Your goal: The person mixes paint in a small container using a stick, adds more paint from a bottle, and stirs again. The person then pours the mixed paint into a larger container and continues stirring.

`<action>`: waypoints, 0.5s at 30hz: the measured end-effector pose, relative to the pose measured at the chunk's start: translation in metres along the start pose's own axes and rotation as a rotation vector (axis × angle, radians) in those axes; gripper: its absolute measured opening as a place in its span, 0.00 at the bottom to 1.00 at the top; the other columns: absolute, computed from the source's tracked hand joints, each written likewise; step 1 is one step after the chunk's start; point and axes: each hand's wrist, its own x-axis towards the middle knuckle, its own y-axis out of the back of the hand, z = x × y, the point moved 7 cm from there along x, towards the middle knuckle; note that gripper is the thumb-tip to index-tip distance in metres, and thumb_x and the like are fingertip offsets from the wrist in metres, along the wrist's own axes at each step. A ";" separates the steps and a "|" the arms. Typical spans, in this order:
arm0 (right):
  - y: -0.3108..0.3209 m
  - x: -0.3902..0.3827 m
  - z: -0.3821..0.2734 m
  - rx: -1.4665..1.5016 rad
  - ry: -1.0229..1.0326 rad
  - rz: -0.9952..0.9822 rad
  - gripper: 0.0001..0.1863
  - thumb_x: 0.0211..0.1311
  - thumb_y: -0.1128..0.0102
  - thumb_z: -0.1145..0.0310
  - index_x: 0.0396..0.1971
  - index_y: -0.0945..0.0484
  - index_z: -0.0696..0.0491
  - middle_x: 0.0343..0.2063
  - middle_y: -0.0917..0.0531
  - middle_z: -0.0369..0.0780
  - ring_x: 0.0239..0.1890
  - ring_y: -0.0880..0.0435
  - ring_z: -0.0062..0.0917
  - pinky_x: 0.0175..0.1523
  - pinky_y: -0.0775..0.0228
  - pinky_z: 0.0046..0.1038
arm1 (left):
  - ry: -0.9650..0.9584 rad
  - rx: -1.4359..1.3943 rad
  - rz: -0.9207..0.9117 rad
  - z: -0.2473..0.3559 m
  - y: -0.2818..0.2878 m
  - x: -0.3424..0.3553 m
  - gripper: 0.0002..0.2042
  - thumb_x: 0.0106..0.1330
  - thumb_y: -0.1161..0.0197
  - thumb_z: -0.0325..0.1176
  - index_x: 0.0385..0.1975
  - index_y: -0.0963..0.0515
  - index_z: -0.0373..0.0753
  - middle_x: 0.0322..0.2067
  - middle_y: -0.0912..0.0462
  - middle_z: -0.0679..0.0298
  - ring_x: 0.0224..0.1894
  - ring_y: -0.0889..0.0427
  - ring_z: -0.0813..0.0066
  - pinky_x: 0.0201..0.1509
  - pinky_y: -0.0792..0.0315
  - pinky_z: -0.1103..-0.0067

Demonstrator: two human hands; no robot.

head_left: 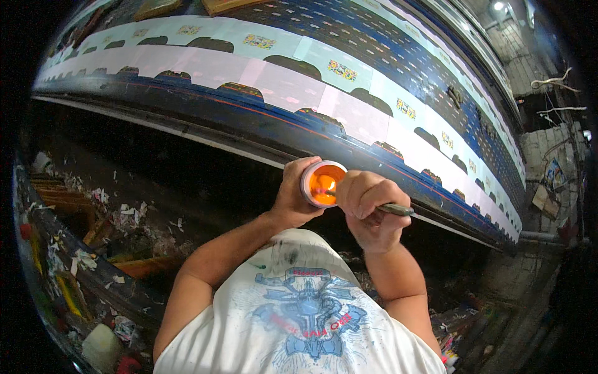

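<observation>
My left hand [290,192] is wrapped round a white tub [304,186] and tips its mouth toward me. Bright orange liquid [324,181], probably paint or ink, shows inside, with a glossy highlight. Beside the tub's right rim, my right hand [372,202] is closed round a thin tool with a dark greenish handle [396,209]. The handle's end sticks out to the right of my fist, while the other end reaches toward the tub's mouth. What that tip looks like is hidden by my fingers and the orange liquid.
Ahead runs a long dark blue table [249,118], with rows of pale pink and mint cut sheets [293,84] carrying small colourful prints. A metal edge rail [205,138] borders its near side. Paper scraps [81,262] litter the floor at left. A brick wall [526,50] stands at far right.
</observation>
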 end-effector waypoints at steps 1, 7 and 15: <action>0.004 -0.005 0.001 0.004 -0.050 -0.054 0.36 0.82 0.52 0.31 0.33 0.26 0.53 0.21 0.30 0.35 0.23 0.34 0.24 0.30 0.39 0.29 | -0.021 -0.006 -0.018 0.001 0.002 -0.001 0.56 0.45 0.08 0.27 0.78 0.37 0.41 0.70 0.29 0.54 0.73 0.28 0.53 0.81 0.34 0.59; 0.016 0.002 0.000 -0.062 0.043 0.100 0.36 0.82 0.52 0.30 0.32 0.29 0.53 0.21 0.31 0.34 0.23 0.35 0.24 0.30 0.41 0.32 | 0.011 -0.168 -0.068 -0.004 -0.005 0.003 0.53 0.50 0.11 0.24 0.77 0.38 0.41 0.69 0.31 0.54 0.72 0.28 0.55 0.79 0.32 0.60; 0.019 0.015 0.007 0.013 -0.073 -0.026 0.37 0.81 0.48 0.30 0.28 0.27 0.53 0.21 0.30 0.34 0.21 0.34 0.23 0.27 0.41 0.29 | 0.022 -0.125 -0.040 -0.003 -0.005 0.004 0.53 0.50 0.10 0.25 0.76 0.38 0.39 0.68 0.30 0.52 0.73 0.28 0.52 0.79 0.33 0.59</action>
